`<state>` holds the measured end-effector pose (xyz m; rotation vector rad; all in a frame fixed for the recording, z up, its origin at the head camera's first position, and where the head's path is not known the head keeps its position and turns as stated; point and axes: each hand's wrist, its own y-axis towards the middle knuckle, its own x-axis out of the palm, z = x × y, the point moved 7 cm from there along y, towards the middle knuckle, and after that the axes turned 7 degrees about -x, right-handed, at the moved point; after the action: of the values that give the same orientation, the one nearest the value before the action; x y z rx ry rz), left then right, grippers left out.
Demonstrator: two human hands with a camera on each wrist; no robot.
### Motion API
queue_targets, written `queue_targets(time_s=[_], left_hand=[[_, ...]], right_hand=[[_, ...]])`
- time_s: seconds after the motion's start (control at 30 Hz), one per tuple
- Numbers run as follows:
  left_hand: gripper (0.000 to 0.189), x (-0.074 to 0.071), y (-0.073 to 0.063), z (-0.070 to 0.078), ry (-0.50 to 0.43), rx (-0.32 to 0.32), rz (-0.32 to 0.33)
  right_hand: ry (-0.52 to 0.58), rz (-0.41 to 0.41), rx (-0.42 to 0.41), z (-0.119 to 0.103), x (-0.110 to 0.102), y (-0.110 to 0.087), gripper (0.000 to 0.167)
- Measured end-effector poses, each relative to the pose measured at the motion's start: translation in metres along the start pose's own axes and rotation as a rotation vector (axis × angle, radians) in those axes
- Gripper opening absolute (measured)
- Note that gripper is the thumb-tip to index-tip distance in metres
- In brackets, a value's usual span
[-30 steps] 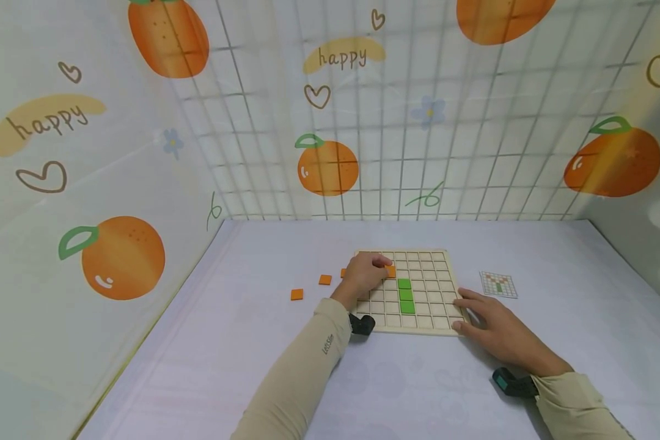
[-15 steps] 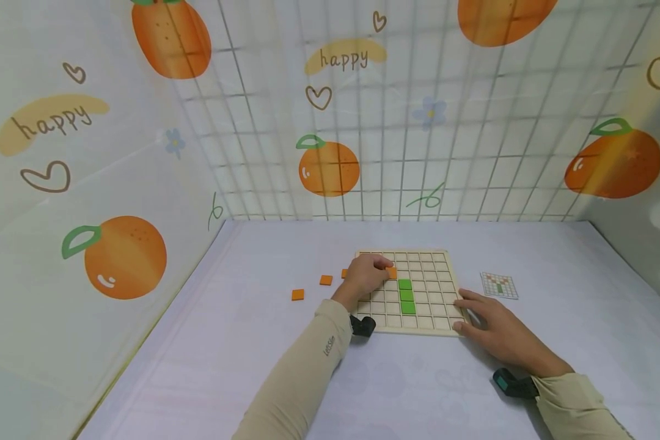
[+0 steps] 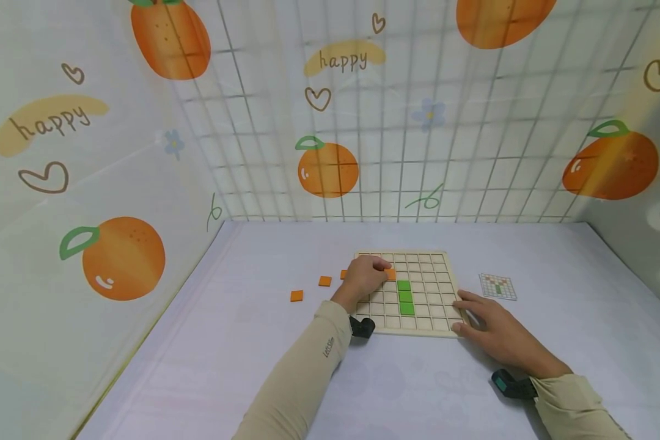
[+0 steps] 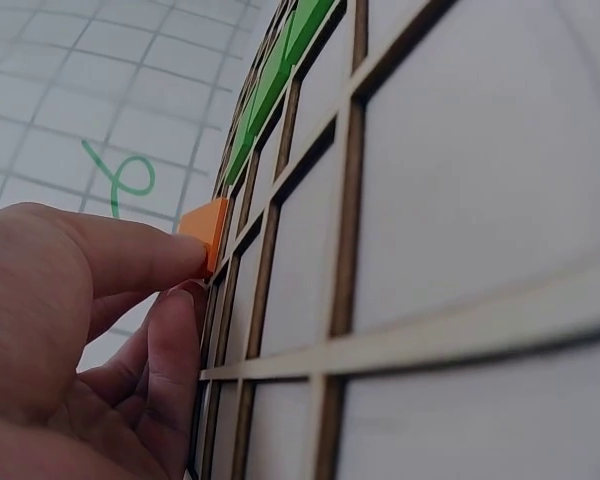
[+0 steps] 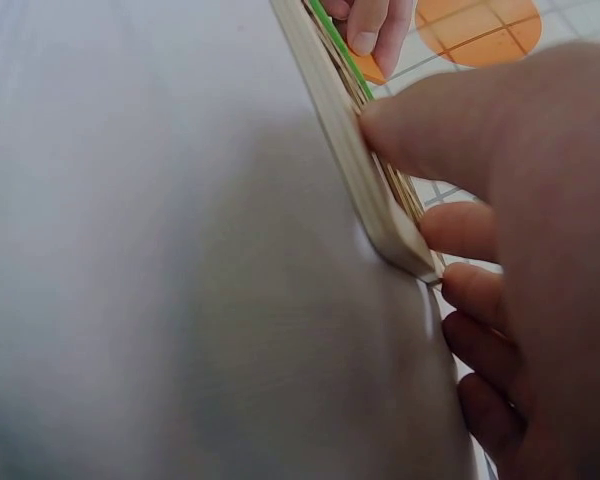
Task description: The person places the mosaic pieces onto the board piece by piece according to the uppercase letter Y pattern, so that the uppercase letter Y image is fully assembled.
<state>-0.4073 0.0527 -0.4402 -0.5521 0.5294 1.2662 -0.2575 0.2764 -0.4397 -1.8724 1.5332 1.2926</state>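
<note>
A square wooden grid board lies on the table in the head view, with a column of green square tiles in its middle. My left hand reaches over the board's left part and pinches an orange square tile between thumb and fingers. In the left wrist view that tile stands at the grid, slightly tilted; whether it is fully in a cell I cannot tell. At the board's right edge my right hand rests with fairly straight fingers, its thumb touching the rim near the front corner.
Loose orange tiles lie left of the board, one more farther left and one partly behind the left hand. Right of the board is a small pattern card. Printed curtains enclose the table's back and sides.
</note>
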Motion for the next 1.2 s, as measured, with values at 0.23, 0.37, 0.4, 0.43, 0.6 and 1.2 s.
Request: queue_targets(time_s=[0.23,0.37,0.4,0.43,0.6,1.2], left_hand=[[0.019,0.0015,0.0033,-0.0013,0.017,-0.003,0.005],[0.02,0.0017,0.004,-0.0024,0.006,-0.008,0.0],[0.02,0.0017,0.0039,-0.0025,0.002,-0.008,-0.002],[0.02,0.0016,0.0036,-0.0024,-0.002,-0.007,-0.003],[0.021,0.0012,0.0012,-0.0026,-0.053,-0.013,-0.019],[0.019,-0.0003,0.0008,-0.0025,-0.052,0.001,-0.03]], right_hand=[[0.005,-0.007,0.007,0.002,0.0013,0.001,0.055],[-0.001,-0.005,0.002,0.0019,0.0011,0.0009,0.054],[-0.004,-0.003,-0.001,0.0017,0.001,0.0008,0.054],[-0.007,-0.002,-0.002,0.0015,0.0008,0.0007,0.054],[0.001,0.003,0.001,0.0013,0.0003,-0.0002,0.055],[0.016,0.001,0.017,0.0029,0.0005,-0.0005,0.055]])
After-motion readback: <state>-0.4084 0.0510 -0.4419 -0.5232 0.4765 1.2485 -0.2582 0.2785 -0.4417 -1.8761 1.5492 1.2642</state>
